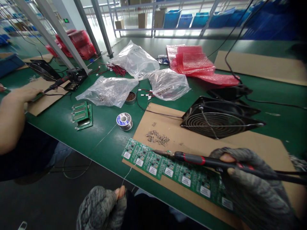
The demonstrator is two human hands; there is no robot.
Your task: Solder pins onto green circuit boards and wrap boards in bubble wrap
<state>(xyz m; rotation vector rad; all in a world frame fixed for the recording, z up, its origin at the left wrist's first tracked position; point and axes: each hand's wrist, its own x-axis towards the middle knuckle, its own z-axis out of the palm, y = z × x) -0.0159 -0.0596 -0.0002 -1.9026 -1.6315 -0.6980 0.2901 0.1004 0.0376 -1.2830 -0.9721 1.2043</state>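
Observation:
My right hand (249, 182), in a grey knitted glove with bare fingertips, is closed round a black and red soldering iron (192, 158). The iron's tip points left, over the upper edge of a row of green circuit boards (168, 171) with white labels. My left hand (103, 206), gloved alike, pinches a thin strand of solder wire (127, 175) below the table edge. The strand runs up towards the boards. A spool of solder (124, 121) stands left of the boards. Behind them a pile of small metal parts (157, 138) lies on the cardboard (150, 119).
A black fan (213, 116) stands behind the boards. Clear plastic bags (110, 91), a small round tin (130, 97) and red bubble wrap (192, 62) lie further back. Stacked boards (82, 115) are at left, near another person's arm (11, 111) and a second soldering iron (56, 84).

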